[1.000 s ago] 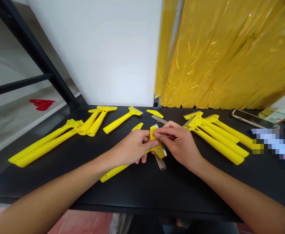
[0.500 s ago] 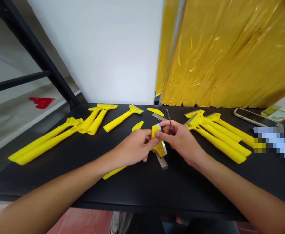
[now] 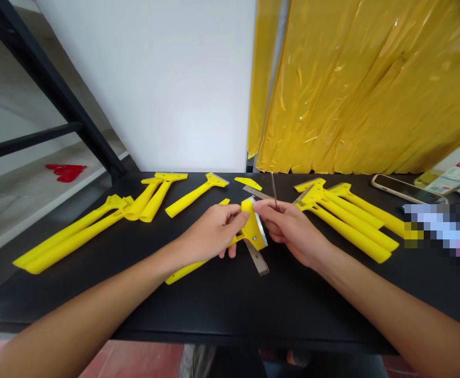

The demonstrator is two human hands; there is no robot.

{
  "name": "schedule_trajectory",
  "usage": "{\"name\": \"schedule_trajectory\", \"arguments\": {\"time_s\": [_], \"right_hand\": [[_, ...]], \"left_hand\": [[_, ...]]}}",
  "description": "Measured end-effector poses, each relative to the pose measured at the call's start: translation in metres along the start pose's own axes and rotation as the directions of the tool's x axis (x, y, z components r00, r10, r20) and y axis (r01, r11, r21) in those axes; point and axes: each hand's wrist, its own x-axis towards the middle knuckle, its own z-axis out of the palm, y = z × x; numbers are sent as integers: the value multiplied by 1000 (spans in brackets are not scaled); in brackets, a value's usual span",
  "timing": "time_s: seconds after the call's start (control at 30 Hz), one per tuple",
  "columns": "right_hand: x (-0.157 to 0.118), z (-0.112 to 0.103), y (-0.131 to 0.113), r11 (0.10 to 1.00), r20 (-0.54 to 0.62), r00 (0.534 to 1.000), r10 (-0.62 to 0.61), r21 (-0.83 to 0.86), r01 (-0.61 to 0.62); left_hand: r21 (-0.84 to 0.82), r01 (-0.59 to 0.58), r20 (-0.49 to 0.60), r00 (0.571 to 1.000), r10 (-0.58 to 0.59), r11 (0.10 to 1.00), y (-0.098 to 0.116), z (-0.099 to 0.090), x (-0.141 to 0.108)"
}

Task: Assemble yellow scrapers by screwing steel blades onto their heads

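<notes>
My left hand [image 3: 216, 231] grips the head of a yellow scraper [image 3: 254, 231], thumb on its face; a silvery strip runs along the head's right edge and a screw shows low on it. The scraper's handle slants down-left beneath my wrist. My right hand [image 3: 290, 223] is closed around a thin metal-shafted tool [image 3: 274, 189] that points up, while its thumb and forefinger touch the scraper head's upper right edge. Under the head lies a flat grey metal strip [image 3: 259, 261]. Behind my hands lie a loose yellow plate [image 3: 248, 183] and another grey strip [image 3: 256, 192].
Yellow scrapers lie on the black table [image 3: 214, 315] at the left [image 3: 76, 231] and right [image 3: 355, 220]. At the far right are a phone [image 3: 408, 190] and a labelled bottle [image 3: 456, 170]. Yellow plastic sheeting [image 3: 355, 89] hangs behind. A red item [image 3: 65, 172] rests on a left shelf.
My right thumb and forefinger have moved to the upper edge of the scraper head. The tool in that hand stands more upright. My left thumb has shifted slightly left, and the view has shifted a little.
</notes>
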Motion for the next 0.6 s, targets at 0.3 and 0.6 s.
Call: {"name": "schedule_trajectory", "arguments": {"time_s": [0.3,0.6], "right_hand": [[-11,2,-11,967,147,983,111,210,-141],[-12,-3,-13,953,257,958,125,239,-189]], "left_hand": [[880,-211,-166,702,692,425,1,-7,-14],[973,-182,0,605,796,139,-12,-12,-10]]}}
